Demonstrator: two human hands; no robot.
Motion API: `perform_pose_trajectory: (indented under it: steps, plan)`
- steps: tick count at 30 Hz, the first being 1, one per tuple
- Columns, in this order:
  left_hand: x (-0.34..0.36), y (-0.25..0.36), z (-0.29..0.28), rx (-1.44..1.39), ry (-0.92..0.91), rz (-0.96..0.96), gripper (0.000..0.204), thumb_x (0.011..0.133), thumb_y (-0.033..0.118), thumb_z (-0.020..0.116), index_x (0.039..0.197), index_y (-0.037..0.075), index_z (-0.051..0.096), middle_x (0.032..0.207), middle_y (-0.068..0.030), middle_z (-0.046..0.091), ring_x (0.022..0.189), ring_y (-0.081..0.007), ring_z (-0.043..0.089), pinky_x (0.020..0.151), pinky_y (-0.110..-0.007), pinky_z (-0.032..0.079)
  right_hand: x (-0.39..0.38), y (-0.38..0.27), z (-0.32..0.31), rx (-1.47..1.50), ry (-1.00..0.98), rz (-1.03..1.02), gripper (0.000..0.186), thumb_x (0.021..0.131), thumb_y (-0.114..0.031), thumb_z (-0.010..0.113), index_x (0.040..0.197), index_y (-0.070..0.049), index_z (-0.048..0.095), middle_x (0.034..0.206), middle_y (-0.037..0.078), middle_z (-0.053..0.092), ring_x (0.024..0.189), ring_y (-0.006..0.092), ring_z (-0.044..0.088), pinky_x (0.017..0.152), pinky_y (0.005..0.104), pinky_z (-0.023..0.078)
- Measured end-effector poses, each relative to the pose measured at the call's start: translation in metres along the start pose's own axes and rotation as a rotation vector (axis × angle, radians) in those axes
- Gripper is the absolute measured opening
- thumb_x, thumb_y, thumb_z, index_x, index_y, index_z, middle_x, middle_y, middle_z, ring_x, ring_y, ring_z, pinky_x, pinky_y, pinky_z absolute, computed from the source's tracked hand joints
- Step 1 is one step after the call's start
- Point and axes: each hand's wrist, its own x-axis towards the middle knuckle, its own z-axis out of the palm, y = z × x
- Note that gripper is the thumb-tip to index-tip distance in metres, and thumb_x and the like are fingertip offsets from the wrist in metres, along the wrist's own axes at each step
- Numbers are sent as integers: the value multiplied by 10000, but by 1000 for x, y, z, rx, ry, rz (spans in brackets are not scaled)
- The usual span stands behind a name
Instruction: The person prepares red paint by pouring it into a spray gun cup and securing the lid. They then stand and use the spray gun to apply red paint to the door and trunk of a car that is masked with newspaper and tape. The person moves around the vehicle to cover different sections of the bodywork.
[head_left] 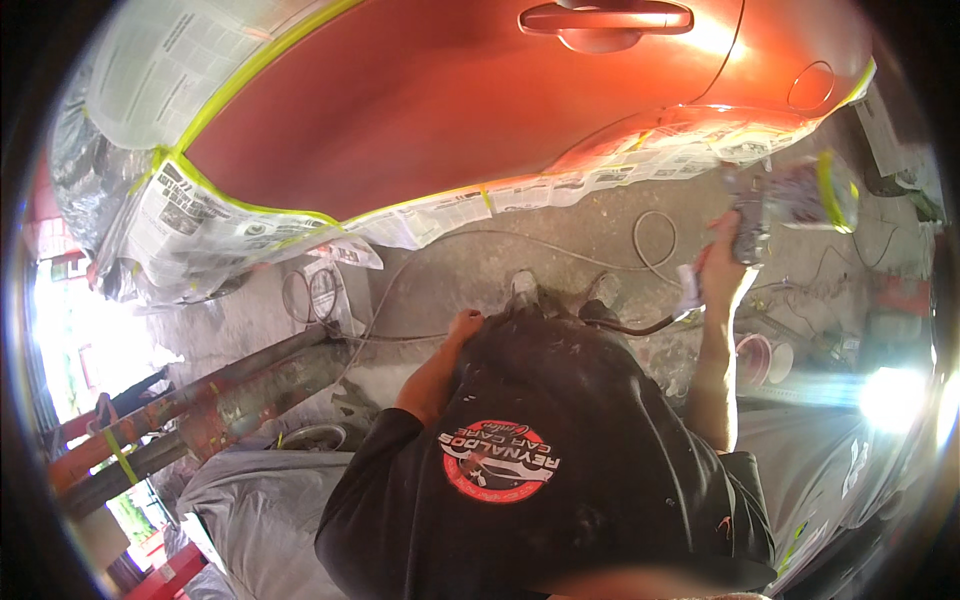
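At the right, my right hand (722,258) grips a spray gun (750,215) by its handle, below the car's lower edge. A cup bound with yellow-green tape (825,190) is joined to the gun. From the handle a dark air hose (645,328) curves back toward my waist. My left hand (466,325) hangs closed beside my body; what its fingers hold, if anything, is hidden. A thin hose runs close behind it. Ahead of me stands a glossy red-orange car panel (400,110) with a door handle (605,20).
Newspaper masking (420,218) with yellow-green tape edges the panel. Thin hose (655,250) loops across the concrete floor. Red metal beams (230,385) lie at the left. Grey plastic sheeting (270,510) covers things behind me. A pink bucket (752,358) and a bright lamp (893,398) are at the right.
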Motion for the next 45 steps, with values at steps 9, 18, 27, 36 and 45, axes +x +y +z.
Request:
perform_pose_trajectory:
  steps: [9,18,27,36,45]
  plan:
    - [6,1,-14,-5,15,30,428,820,406,625,1144,138,702,1152,-149,690,1124,-330,626,980,-428,471,-79,-17,68,81,-802,-46,363,977,-375,609,929,-15,631,732,31,621,458,61,475,409,242,396]
    - [13,-69,-25,-42,-7,-118,462,772,386,661,1164,146,704,1172,-144,687,1126,-336,631,979,-416,481,-82,-1,48,-80,-138,25,350,978,-359,606,891,-21,639,576,19,534,441,85,480,393,273,356]
    - [-40,-57,-59,-137,-98,-240,408,775,372,638,1061,102,744,1083,-172,710,1029,-320,676,913,-408,512,-92,-48,53,82,-120,-73,388,1013,-423,522,1062,-40,554,834,58,592,423,91,451,380,267,369]
    - [19,-44,-10,-196,32,-65,394,776,341,640,1063,90,740,1045,-185,715,1024,-340,676,902,-419,515,-131,-149,114,171,-763,-97,464,992,-475,533,1040,-15,573,824,80,627,438,92,488,392,251,377]
    - [9,-8,-36,-165,13,-116,338,772,280,605,991,68,752,1038,-198,710,1023,-360,670,905,-437,511,-112,-185,114,240,-877,-93,498,987,-487,528,1078,2,558,886,122,660,432,95,494,385,235,397]
